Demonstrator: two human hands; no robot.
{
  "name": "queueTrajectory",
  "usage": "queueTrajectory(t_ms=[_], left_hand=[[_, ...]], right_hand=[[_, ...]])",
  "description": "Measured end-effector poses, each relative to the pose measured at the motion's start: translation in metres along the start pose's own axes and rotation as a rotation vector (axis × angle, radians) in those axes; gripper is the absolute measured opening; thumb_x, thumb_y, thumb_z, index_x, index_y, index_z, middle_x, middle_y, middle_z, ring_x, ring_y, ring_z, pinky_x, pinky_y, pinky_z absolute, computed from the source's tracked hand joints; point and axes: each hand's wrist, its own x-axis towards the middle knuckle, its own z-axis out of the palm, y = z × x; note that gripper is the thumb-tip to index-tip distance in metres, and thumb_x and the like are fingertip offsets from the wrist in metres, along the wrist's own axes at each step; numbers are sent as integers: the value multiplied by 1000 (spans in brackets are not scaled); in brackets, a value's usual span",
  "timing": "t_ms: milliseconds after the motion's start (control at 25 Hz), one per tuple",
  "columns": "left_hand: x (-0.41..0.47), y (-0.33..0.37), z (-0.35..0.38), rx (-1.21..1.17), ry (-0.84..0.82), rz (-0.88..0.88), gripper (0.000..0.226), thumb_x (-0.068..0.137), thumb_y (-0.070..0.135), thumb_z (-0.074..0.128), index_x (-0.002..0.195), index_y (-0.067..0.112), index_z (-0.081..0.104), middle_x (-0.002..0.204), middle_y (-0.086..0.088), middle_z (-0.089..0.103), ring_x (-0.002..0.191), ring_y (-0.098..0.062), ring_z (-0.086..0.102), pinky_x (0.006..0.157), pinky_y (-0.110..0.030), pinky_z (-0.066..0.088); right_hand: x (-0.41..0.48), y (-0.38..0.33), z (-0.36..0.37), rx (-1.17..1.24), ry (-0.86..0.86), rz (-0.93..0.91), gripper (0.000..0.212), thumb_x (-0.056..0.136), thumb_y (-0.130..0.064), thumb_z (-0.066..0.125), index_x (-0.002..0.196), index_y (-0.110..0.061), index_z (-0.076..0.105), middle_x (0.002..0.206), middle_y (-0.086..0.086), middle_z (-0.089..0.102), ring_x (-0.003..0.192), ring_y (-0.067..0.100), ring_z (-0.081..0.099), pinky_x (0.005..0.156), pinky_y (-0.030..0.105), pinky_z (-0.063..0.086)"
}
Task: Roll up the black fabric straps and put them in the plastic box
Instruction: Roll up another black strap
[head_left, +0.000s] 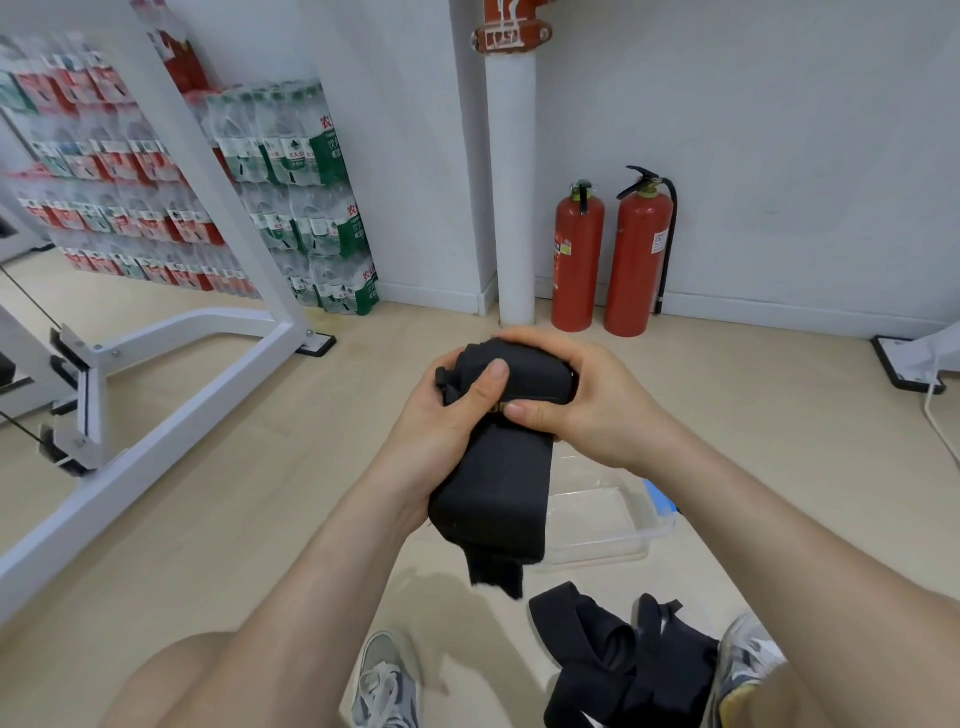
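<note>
Your left hand (447, 410) and right hand (576, 400) both grip one half-rolled black strap (498, 467) — more straps (618, 660) lie unrolled on the near floor, the plastic box (602, 525) holds none yet

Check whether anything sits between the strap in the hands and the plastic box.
Nothing visible does. The left hand and right hand grip the strap over the box, whose visible part looks open and bare; the strap hides its left end. Loose straps lie outside it.
</note>
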Motion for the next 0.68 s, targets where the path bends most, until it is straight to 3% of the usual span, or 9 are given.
queueTrajectory(t_ms=[120, 280, 480, 520, 600, 680], left_hand=[[0, 1, -1, 41, -18, -60, 54, 74, 54, 64, 111, 14, 69, 99, -8, 76, 91, -24, 74, 72, -33, 59], [-4, -2, 2, -11, -21, -96, 47, 79, 48, 65, 108, 11, 70, 101, -14, 75, 94, -31, 72, 84, -42, 58], [-1, 0, 3, -67, 7, -189, 73, 69, 69, 70, 113, 11, 69, 107, -19, 73, 99, -36, 70, 91, -51, 54], [-1, 0, 3, -89, 30, -194, 68, 72, 65, 70, 113, 10, 68, 107, -20, 73, 99, -36, 70, 90, -50, 55], [2, -1, 1, -89, 70, -145, 48, 86, 47, 66, 114, 8, 67, 106, -19, 73, 96, -33, 71, 85, -45, 57], [2, 0, -1, -58, 58, -81, 39, 91, 36, 63, 116, 6, 66, 107, -17, 73, 98, -31, 71, 81, -40, 58]], right_hand=[[0, 4, 5, -168, 18, -127, 58, 81, -13, 78, 134, -22, 57, 126, -10, 64, 117, 4, 58, 103, 28, 46], [0, 9, 7, -205, 89, -180, 57, 83, -21, 75, 136, -21, 55, 129, -9, 61, 120, 7, 55, 105, 29, 44], [0, 8, 7, -352, 42, -282, 59, 82, -21, 75, 136, -24, 54, 125, -4, 59, 118, 12, 53, 104, 27, 41], [0, 8, 5, -353, 7, -284, 59, 82, -20, 75, 137, -26, 53, 124, -7, 57, 118, 10, 51, 104, 26, 40], [-1, 3, 3, -261, -98, -181, 63, 85, -22, 75, 139, -35, 45, 128, -10, 50, 122, 5, 48, 105, 25, 42], [-5, -5, 1, 31, -158, 52, 69, 87, -31, 74, 143, -42, 35, 130, -7, 53, 118, 4, 56, 95, 28, 53]])
